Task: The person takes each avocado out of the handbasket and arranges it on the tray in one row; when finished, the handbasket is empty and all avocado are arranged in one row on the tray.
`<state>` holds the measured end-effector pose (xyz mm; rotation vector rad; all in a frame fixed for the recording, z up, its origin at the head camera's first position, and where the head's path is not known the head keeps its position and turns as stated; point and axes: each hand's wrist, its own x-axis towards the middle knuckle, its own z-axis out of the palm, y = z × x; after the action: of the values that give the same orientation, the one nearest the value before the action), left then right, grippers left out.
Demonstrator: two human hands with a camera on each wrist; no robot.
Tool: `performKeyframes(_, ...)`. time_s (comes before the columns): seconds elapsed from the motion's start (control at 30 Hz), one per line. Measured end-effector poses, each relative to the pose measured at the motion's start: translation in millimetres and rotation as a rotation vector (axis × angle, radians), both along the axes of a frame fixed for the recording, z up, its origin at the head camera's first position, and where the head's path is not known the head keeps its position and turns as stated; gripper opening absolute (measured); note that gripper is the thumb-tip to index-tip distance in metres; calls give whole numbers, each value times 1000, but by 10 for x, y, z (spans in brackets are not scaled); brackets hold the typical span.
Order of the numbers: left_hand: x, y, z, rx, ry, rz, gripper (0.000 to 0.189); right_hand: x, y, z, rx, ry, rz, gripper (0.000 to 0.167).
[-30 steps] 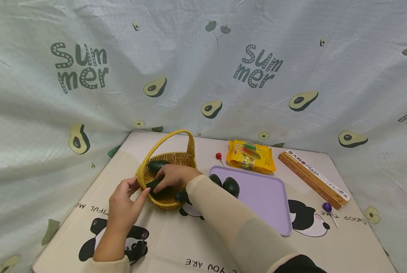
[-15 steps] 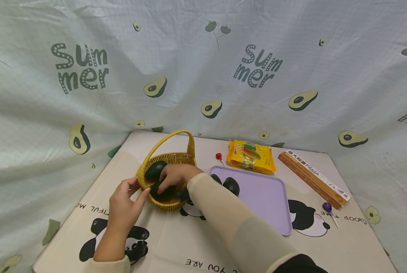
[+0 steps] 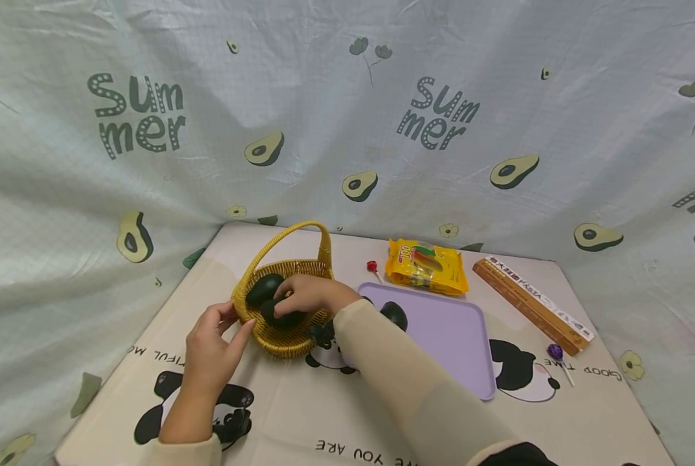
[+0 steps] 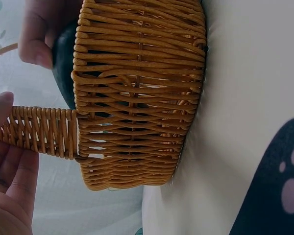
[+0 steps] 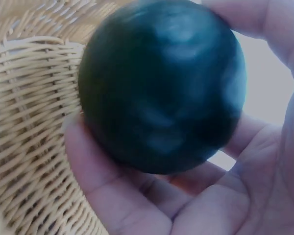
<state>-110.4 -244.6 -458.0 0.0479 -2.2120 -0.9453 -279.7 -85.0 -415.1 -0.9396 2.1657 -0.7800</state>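
In the head view a yellow wicker basket (image 3: 286, 351) with a tall arched handle stands left of centre. My left hand (image 3: 218, 343) holds the foot of that handle (image 4: 44, 132), thumb on one side and fingers on the other. Inside the basket, my right hand (image 3: 309, 293) grips a dark green avocado (image 5: 161, 88), its thumb and fingers curled round the fruit. A second avocado (image 3: 264, 289) lies in the basket, left of the held one. On the lilac tray (image 3: 449, 343) sits another avocado (image 3: 394, 314); one more beside it is mostly hidden by my right sleeve.
Behind the tray lie a yellow mango-print packet (image 3: 427, 266) and a red lollipop (image 3: 373, 266). To the right are a long brown pasta box (image 3: 530, 304) and a purple lollipop (image 3: 555, 352). A printed curtain (image 3: 324, 116) hangs behind the table.
My right hand has lifted slightly and shifted to the right in the basket, bringing the gripped avocado along. My left hand stays on the handle.
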Motion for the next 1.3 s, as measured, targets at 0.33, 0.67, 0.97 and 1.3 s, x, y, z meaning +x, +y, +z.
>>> performKeyframes(0.33,5,7,19,4,-27,22,47,7,256,64,-109,91,-25,58)
performKeyframes(0.67,-7,19,22,7,-1,22,46,40,521,204,-277,57,-217,52)
performKeyframes(0.97,-16,45,12,14,-8,15,47,72,790,274,-386,-18,-274,52)
performKeyframes(1.3,-21,40,6,7,12,11,45,96,993,278,-473,31,-376,64)
